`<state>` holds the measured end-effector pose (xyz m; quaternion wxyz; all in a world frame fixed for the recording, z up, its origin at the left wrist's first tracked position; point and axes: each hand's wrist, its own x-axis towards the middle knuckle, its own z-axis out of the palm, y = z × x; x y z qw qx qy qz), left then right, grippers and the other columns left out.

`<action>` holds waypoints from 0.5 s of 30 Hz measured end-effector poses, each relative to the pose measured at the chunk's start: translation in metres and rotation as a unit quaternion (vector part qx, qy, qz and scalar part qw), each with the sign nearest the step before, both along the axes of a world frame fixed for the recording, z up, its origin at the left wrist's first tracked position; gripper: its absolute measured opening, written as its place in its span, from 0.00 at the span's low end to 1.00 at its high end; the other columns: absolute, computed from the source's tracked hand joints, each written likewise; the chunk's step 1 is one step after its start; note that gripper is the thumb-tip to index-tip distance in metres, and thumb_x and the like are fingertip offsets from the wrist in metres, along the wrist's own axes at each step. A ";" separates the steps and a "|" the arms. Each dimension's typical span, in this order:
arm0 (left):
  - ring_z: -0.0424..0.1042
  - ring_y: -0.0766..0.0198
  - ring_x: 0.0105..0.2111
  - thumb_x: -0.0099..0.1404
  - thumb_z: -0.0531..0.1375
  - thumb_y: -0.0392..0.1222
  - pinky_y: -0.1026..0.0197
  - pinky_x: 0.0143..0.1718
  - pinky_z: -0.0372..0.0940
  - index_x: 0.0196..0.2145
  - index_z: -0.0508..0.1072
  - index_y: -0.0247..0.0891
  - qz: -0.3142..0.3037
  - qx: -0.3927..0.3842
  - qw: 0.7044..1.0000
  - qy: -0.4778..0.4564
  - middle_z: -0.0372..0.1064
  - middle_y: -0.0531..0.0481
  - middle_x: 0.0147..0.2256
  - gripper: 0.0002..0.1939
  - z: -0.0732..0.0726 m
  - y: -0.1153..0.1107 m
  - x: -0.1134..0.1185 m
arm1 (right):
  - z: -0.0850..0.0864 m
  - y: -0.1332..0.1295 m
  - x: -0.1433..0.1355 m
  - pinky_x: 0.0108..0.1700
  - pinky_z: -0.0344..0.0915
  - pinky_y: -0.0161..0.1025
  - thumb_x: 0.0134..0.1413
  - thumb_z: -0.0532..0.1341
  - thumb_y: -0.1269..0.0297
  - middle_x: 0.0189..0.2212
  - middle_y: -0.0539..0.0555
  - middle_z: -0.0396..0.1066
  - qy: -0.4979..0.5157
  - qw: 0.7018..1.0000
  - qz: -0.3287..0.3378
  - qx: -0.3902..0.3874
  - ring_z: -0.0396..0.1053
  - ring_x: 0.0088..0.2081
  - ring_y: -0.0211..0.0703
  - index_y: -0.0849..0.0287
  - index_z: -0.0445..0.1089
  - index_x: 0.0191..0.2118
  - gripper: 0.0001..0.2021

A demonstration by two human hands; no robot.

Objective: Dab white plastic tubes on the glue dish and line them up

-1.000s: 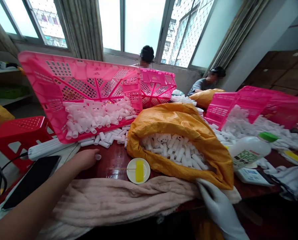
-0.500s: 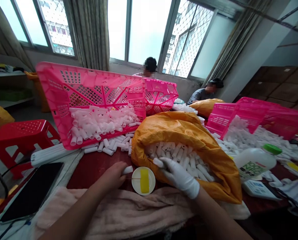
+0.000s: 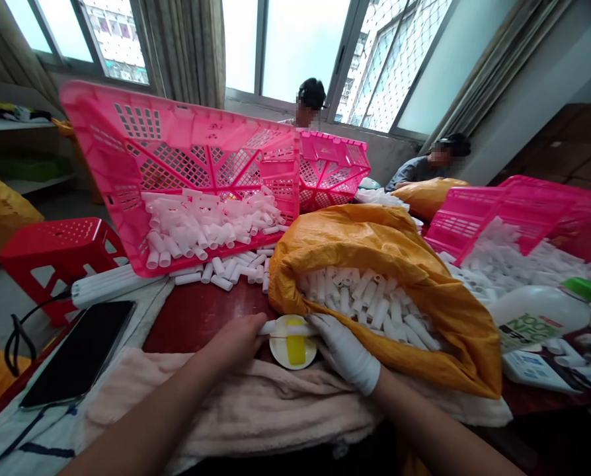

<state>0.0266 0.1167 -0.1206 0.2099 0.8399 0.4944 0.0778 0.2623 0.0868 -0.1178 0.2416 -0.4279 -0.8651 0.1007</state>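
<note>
My bare left hand (image 3: 240, 338) is closed around a short white plastic tube (image 3: 267, 328), whose end sticks out to the right. A thin brown stick runs from this hand across the small white dish (image 3: 279, 354). My right hand (image 3: 345, 350), in a white glove, pinches another white tube (image 3: 303, 329) that points left. Both tubes are held over the dish, nearly in line; whether they touch is hard to make out. On the dish lies a yellow pad (image 3: 296, 352). Just beyond my right hand, an orange sack (image 3: 345, 235) gapes open, full of white tubes (image 3: 375, 301).
A tilted pink basket (image 3: 201, 125) spills tubes at the back left. Left of me lie a phone (image 3: 80, 354) and a red stool (image 3: 57, 241). A bottle with a green cap (image 3: 543, 314) stands at right. Two people sit across. A pink towel (image 3: 236, 410) covers the front edge.
My right hand has moved from the sack's mouth down and left to the dish with its tube. The two tubes are now close together. The view has shifted slightly.
</note>
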 end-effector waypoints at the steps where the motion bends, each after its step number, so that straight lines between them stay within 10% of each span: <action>1: 0.68 0.62 0.32 0.61 0.50 0.45 0.64 0.30 0.56 0.30 0.63 0.39 0.001 -0.001 1.000 0.000 0.68 0.49 0.31 0.07 0.001 0.000 0.000 | 0.002 -0.001 0.000 0.49 0.62 0.46 0.56 0.50 0.74 0.45 0.58 0.65 -0.010 1.000 -0.005 0.001 0.62 0.46 0.45 0.59 0.62 0.49 0.15; 15: 0.67 0.63 0.32 0.60 0.51 0.43 0.65 0.30 0.56 0.31 0.63 0.40 -0.014 -0.004 1.000 0.000 0.68 0.50 0.32 0.05 0.002 0.001 -0.001 | 0.000 -0.019 0.003 0.43 0.65 0.43 0.56 0.54 0.71 0.41 0.56 0.67 -0.105 0.990 0.077 0.061 0.64 0.41 0.44 0.57 0.66 0.45 0.11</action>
